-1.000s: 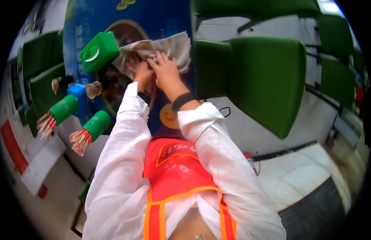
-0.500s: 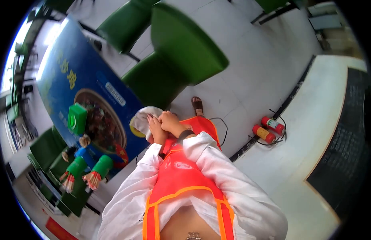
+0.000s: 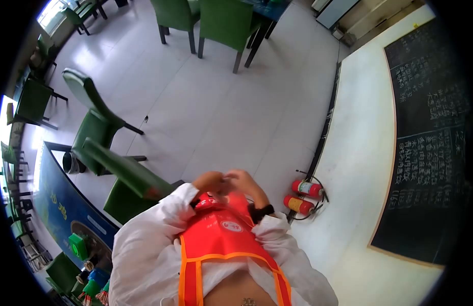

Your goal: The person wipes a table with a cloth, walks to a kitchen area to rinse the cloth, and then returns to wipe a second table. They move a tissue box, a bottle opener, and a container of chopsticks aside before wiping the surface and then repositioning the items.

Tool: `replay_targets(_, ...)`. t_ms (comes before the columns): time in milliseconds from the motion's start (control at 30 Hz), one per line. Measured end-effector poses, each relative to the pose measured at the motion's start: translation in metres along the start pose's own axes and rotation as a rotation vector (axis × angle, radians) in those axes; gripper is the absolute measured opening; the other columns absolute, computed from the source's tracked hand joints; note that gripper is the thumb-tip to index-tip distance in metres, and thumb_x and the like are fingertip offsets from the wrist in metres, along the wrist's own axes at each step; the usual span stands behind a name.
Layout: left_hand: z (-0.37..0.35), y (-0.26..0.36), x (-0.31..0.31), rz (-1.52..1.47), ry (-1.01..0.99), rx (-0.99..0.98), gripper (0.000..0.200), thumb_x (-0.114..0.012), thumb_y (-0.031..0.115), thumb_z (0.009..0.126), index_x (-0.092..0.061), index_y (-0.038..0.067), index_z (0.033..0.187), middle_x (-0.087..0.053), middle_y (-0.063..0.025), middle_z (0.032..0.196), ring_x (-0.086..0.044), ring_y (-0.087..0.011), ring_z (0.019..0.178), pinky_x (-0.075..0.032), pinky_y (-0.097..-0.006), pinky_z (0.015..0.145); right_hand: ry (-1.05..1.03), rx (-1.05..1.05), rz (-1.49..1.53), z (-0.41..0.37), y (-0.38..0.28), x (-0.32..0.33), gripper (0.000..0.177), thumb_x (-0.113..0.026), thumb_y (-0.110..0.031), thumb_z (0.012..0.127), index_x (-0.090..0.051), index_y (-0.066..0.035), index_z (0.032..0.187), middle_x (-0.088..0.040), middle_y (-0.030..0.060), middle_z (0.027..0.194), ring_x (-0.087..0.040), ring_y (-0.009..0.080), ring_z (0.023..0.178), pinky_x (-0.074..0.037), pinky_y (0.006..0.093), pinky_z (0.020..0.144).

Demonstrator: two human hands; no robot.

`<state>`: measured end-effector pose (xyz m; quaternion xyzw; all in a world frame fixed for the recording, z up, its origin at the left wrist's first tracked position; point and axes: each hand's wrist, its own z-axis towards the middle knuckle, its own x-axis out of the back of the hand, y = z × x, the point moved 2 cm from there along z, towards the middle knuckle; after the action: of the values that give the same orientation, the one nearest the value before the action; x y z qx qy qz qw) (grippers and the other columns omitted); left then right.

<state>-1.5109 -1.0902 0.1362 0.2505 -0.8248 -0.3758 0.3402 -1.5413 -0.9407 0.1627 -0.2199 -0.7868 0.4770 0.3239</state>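
Both hands meet in front of the red apron with orange trim, above the floor. My left hand comes in from the left with curled fingers, their tips blurred. My right hand, a dark band at its wrist, bends towards it, and the fingertips meet or overlap. Something pale and smeared shows just below the fingers; I cannot make out whether it is an object or part of a hand.
Green chairs stand close on the left beside a blue table holding a green box and toothpick holders. Two red fire extinguishers stand by the white wall on the right, below a blackboard. More chairs are farther off.
The view has swung away from the blue table, which now lies lower left. The pale cloth seen under my hands at the table's edge no longer shows clearly. My hands are now over the floor.
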Motion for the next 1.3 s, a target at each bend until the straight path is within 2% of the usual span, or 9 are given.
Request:
replay_targets(67,0.043,0.058,0.021,0.364,-0.064,-0.104,0.033,-0.062,0.033,0.077,-0.064,0.001,0.086,-0.064,-0.0162,0.076,-0.062,-0.0224,0.07,-0.047,-0.0341,0.063,0.122,-0.291,0.24,-0.002,-0.001,0.066,0.023,-0.05,-0.004,0.073,-0.063,0.002,0.092,-0.064,0.0098,0.08,-0.059,0.0145,0.078,-0.047,0.0286,0.069)
replay_targets(167,0.118,0.111,0.077,0.212,0.038,0.044,0.025,-0.062,0.024,0.08,-0.058,-0.001,0.086,-0.06,-0.0154,0.072,-0.06,-0.0179,0.068,-0.046,-0.0297,0.061,0.277,-0.13,0.307,0.033,-0.009,0.153,0.023,-0.049,-0.004,0.073,-0.064,0.003,0.09,-0.064,0.0072,0.079,-0.056,0.0115,0.077,-0.047,0.027,0.068)
replay_targets(300,0.221,0.103,0.169,-0.159,0.088,-0.278,0.034,-0.07,0.022,0.073,-0.058,-0.002,0.093,-0.06,-0.0141,0.072,-0.06,-0.0157,0.068,-0.047,-0.0292,0.061,0.407,-0.032,0.217,0.117,-0.015,0.271,0.021,-0.046,-0.003,0.072,-0.065,0.002,0.081,-0.06,0.0041,0.065,-0.054,0.0092,0.064,-0.044,0.0252,0.057)
replay_targets(633,0.501,0.258,0.338,0.306,0.226,-0.262,0.021,-0.071,0.021,0.071,-0.064,0.003,0.08,-0.061,-0.0134,0.068,-0.056,-0.0241,0.057,-0.045,-0.0313,0.056,1.036,-0.115,0.468,0.186,0.032,0.578,0.021,-0.043,0.001,0.075,-0.064,0.002,0.071,-0.054,0.002,0.056,-0.044,0.0043,0.045,-0.034,0.0201,0.037)
replay_targets(667,0.535,0.285,0.351,0.157,-0.002,-0.236,0.017,-0.068,0.019,0.074,-0.064,0.003,0.079,-0.06,-0.0136,0.067,-0.055,-0.0245,0.057,-0.044,-0.0316,0.056,1.078,-0.157,0.429,0.183,0.055,0.608,0.02,-0.042,0.002,0.074,-0.062,0.003,0.072,-0.055,0.0046,0.055,-0.049,0.0087,0.042,-0.036,0.0222,0.035)
replay_targets(767,0.65,0.354,0.372,0.312,0.029,-0.672,0.011,-0.061,0.013,0.078,-0.062,0.004,0.084,-0.056,-0.0111,0.063,-0.057,-0.0234,0.06,-0.044,-0.032,0.056,1.301,-0.263,0.483,0.182,0.09,0.7,0.023,-0.039,0.001,0.074,-0.061,0.004,0.07,-0.054,0.0057,0.056,-0.051,0.0112,0.05,-0.042,0.0253,0.044)
replay_targets(833,0.727,0.376,0.391,0.391,0.033,-0.659,0.014,-0.055,0.019,0.081,-0.061,0.007,0.085,-0.059,-0.0107,0.077,-0.057,-0.0326,0.065,-0.046,-0.0381,0.058,1.413,-0.208,0.635,0.197,0.111,0.768,0.022,-0.038,0.001,0.074,-0.06,0.005,0.069,-0.056,0.0065,0.058,-0.052,0.0119,0.05,-0.043,0.0257,0.044)
replay_targets(1200,0.996,0.506,0.59,-0.145,0.111,-0.146,0.012,-0.056,0.005,0.082,-0.063,-0.002,0.089,-0.061,-0.0045,0.068,-0.057,-0.0085,0.06,-0.045,-0.0209,0.054,1.09,-0.061,0.528,0.428,0.142,1.118,0.021,-0.037,0.002,0.077,-0.058,0.005,0.079,-0.059,0.0098,0.065,-0.057,0.0186,0.048,-0.048,0.0262,0.046)
replay_targets(1300,1.095,0.503,0.631,-0.266,0.132,-0.074,0.012,-0.054,0.003,0.083,-0.063,-0.002,0.089,-0.062,-0.0053,0.07,-0.059,-0.0098,0.062,-0.047,-0.0217,0.055,1.108,0.154,0.057,0.502,0.158,1.21,0.022,-0.036,0.002,0.076,-0.059,0.004,0.079,-0.059,0.011,0.066,-0.056,0.018,0.043,-0.045,0.0262,0.038)
